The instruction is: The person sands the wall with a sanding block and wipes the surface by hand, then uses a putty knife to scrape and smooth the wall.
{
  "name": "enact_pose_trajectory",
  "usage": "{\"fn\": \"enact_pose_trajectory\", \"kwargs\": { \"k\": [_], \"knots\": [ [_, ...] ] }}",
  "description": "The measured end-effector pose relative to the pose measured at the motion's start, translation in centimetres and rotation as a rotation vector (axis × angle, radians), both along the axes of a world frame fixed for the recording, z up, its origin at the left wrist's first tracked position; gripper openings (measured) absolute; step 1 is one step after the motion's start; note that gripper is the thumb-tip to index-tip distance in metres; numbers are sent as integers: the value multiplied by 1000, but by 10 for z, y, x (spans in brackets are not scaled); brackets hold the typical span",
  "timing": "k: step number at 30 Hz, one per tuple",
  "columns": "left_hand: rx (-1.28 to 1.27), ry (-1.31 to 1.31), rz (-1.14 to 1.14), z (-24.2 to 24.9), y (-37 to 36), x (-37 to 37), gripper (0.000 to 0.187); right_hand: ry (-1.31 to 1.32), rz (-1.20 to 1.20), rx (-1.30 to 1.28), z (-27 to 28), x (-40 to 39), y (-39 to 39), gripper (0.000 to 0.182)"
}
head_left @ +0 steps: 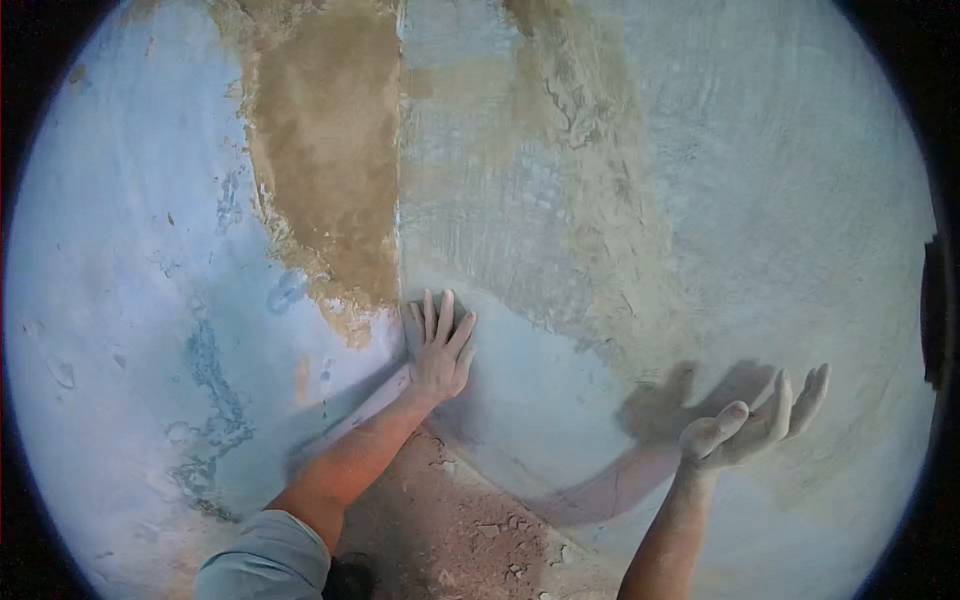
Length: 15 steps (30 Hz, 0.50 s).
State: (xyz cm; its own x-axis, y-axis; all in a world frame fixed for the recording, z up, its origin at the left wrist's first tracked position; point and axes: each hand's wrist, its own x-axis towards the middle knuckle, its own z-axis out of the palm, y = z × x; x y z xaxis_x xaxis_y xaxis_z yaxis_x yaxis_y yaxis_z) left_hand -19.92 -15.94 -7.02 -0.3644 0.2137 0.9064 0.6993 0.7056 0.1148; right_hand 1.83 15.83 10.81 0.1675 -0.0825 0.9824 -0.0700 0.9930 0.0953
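My left hand [441, 352] lies against the wall with its fingers stretched out and spread, close to the corner where two wall faces meet. Nothing is held in it. To the right, my right hand [752, 428] is raised in front of the blue-grey wall [800, 210], palm turned up and fingers loosely bent apart. Its palm carries nothing that I can see, and pale dust coats the fingers. A shadow falls on the wall behind it. Above my left hand is a bare brown patch [330, 150] with ragged edges of peeled paint.
On the left, the light-blue wall [130, 250] has darker blue stains and flaked spots. A rough plaster strip [600, 190] runs down the right wall. Below, the reddish-brown floor [420, 510] holds dust and loose flakes [515, 530] near the corner. A dark object [936, 310] shows at the far right edge.
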Motion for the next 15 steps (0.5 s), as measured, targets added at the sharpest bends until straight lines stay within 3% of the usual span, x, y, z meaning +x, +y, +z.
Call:
{"fn": "enact_pose_trajectory", "kwargs": {
  "k": [3, 6, 9, 12, 15],
  "knots": [
    [71, 62, -113, 49, 11, -10, 54, 7, -16, 24, 1, -2, 2, 44],
    [-5, 193, -62, 199, 31, -5, 54, 5, 18, 10, 0, -5, -3, 43],
    [195, 308, -93, 317, 57, -1, 54, -9, 11, 38, 3, -3, -4, 44],
    [271, 315, -124, 331, 66, 6, 55, -22, 99, -6, -1, -7, -7, 46],
    [207, 194, -87, 261, 67, 23, 59, -141, 210, 4, -15, -12, -18, 44]
  ]
}}
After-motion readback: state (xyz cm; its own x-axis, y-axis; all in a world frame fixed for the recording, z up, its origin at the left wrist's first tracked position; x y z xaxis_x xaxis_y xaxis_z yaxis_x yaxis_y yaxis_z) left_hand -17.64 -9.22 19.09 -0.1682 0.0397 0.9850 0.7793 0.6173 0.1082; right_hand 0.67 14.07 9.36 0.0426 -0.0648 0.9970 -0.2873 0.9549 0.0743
